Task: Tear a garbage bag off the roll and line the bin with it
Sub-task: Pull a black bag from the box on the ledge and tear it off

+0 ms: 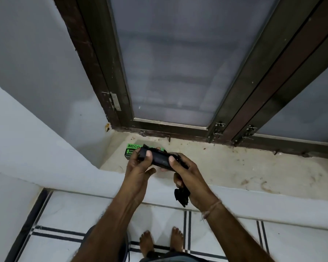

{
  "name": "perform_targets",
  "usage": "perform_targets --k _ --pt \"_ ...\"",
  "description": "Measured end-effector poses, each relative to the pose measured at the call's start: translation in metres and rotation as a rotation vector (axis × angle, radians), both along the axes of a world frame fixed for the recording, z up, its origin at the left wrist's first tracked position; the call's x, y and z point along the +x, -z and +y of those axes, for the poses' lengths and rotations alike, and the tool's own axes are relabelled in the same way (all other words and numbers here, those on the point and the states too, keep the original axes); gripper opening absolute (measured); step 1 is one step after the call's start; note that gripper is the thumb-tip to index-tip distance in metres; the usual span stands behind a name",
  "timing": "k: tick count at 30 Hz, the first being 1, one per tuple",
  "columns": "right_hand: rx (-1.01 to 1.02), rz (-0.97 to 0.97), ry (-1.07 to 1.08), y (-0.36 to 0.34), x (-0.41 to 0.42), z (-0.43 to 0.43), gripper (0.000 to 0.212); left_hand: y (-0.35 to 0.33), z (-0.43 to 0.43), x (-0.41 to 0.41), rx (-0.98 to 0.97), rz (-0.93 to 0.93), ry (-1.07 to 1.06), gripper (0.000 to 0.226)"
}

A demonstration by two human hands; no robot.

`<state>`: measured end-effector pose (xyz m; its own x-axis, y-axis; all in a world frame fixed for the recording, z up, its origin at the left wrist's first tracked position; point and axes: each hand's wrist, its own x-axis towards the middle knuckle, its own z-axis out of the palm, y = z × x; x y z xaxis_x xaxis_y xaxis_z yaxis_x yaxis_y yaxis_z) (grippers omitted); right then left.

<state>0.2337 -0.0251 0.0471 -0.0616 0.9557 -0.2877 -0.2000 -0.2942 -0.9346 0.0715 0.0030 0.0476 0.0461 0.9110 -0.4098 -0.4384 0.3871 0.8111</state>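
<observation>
A black roll of garbage bags (159,157) is held level in front of me over the window sill. My left hand (140,169) grips its left end, thumb on top. My right hand (186,173) grips its right end. A loose black tail of bag (182,196) hangs down from under my right palm. Behind the roll, a green and black garbage bag box (132,150) lies on the sill, partly hidden by my left hand. No bin is clearly in view; a dark curved object (126,246) shows behind my left forearm at the floor.
The stained stone sill (235,167) runs under a dark-framed window (178,72) with frosted panes and latches. A white wall (27,91) closes in the left side. Below are white floor tiles with dark lines (64,233) and my bare feet (161,241).
</observation>
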Motion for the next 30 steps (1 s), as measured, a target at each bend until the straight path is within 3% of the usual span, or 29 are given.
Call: perform_targets --k 3,5,8,10,13,21,26,30 --pt "0.031 -0.024 0.079 0.006 0.004 0.002 0.024 0.003 0.003 -0.001 0.053 0.232 0.063 0.03" --pt "0.014 -0.053 0.154 0.013 0.012 0.005 0.023 0.011 0.01 -0.006 0.216 0.529 0.058 0.028" --pt "-0.013 -0.055 0.276 0.021 0.032 0.009 0.023 0.036 0.032 -0.026 0.492 1.298 0.176 0.063" --pt "-0.017 -0.081 0.333 0.024 0.042 0.013 0.024 0.052 0.049 -0.037 0.502 1.533 0.344 0.081" --pt "-0.005 -0.161 0.375 0.031 0.042 0.02 0.024 0.067 0.061 -0.043 0.424 1.533 0.506 0.076" --pt "0.045 -0.331 0.276 0.043 0.048 0.019 0.015 0.057 0.065 -0.047 0.436 1.413 0.356 0.061" --pt "0.191 -0.486 0.122 0.03 0.051 0.023 0.017 0.05 0.064 -0.053 0.447 1.407 0.357 0.062" --pt "0.268 -0.516 0.12 0.024 0.049 0.032 0.02 0.043 0.061 -0.054 0.509 1.433 0.338 0.06"
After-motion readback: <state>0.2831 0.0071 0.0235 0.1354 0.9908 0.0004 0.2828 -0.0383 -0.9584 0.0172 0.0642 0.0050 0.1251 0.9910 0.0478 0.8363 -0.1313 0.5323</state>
